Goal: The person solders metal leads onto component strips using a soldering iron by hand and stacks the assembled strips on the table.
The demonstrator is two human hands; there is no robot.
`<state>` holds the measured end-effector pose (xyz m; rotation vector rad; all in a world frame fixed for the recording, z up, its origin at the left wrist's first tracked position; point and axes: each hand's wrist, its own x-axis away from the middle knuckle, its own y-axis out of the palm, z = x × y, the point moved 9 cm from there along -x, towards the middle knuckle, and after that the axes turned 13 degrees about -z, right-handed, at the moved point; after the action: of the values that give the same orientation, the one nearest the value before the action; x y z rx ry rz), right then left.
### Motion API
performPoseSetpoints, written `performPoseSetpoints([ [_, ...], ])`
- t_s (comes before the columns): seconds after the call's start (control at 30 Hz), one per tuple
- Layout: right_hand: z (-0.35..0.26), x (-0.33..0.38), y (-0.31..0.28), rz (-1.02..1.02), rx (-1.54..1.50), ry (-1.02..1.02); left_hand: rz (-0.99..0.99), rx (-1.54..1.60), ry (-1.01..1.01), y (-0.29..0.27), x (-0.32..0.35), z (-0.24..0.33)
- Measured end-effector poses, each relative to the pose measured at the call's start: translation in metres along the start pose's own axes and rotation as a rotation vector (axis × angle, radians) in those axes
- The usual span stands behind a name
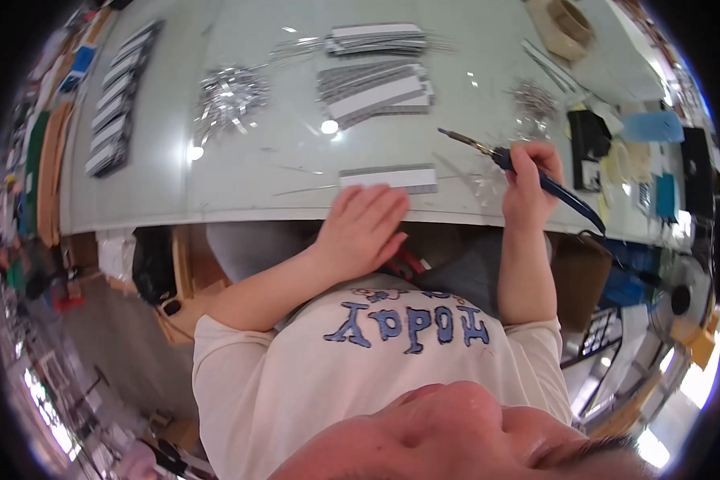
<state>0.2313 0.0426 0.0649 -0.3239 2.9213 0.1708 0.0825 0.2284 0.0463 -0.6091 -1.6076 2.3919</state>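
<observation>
A soldering iron [570, 202] with a dark blue handle is gripped in my right hand [530, 184], its metal tip pointing up and left above the table. My left hand [364, 224] lies at the table's front edge, fingers stretched out. Its fingertips rest at the lower edge of a white and grey strip [388, 177], covering a little of it. Thin wires [306, 190] stick out to the left of that strip. Just behind lies a pile of similar strips [376, 94], with another stack [376, 38] farther back.
A bundle of short silvery pieces [230, 96] lies to the left, and smaller loose ones [534, 104] to the right. A row of strips [122, 100] runs along the far left. Tape roll [564, 28], black box [588, 140] and blue item [652, 126] stand at the right.
</observation>
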Motion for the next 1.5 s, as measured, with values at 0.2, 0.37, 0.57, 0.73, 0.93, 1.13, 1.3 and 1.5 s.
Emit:
performPoseSetpoints([
  [0.2, 0.005, 0.016, 0.017, -0.158, 0.107, 0.005, 0.126, -0.109, -0.167, -0.016, 0.041, -0.022],
  [0.37, 0.006, 0.017, 0.031, -0.276, 0.181, -0.021, 0.107, -0.170, -0.337, -0.024, 0.061, -0.056],
  [0.57, 0.007, 0.015, 0.044, -0.311, 0.189, -0.027, 0.110, -0.129, -0.280, -0.021, 0.064, -0.063],
  [0.73, 0.010, 0.017, 0.053, -0.364, 0.179, -0.019, 0.132, -0.127, -0.269, -0.024, 0.062, -0.063],
  [0.93, 0.008, 0.019, 0.059, -0.368, 0.157, -0.072, 0.153, -0.135, -0.273, -0.024, 0.059, -0.059],
  [1.13, 0.025, 0.035, 0.105, -0.478, 0.083, 0.144, 0.163, -0.094, -0.170, -0.020, 0.063, -0.054],
  [1.3, 0.030, 0.038, 0.125, -0.509, 0.107, 0.145, 0.204, -0.053, -0.116, -0.018, 0.070, -0.056],
  [1.5, 0.033, 0.038, 0.130, -0.500, 0.178, 0.123, 0.225, -0.049, -0.076, -0.017, 0.073, -0.056],
])
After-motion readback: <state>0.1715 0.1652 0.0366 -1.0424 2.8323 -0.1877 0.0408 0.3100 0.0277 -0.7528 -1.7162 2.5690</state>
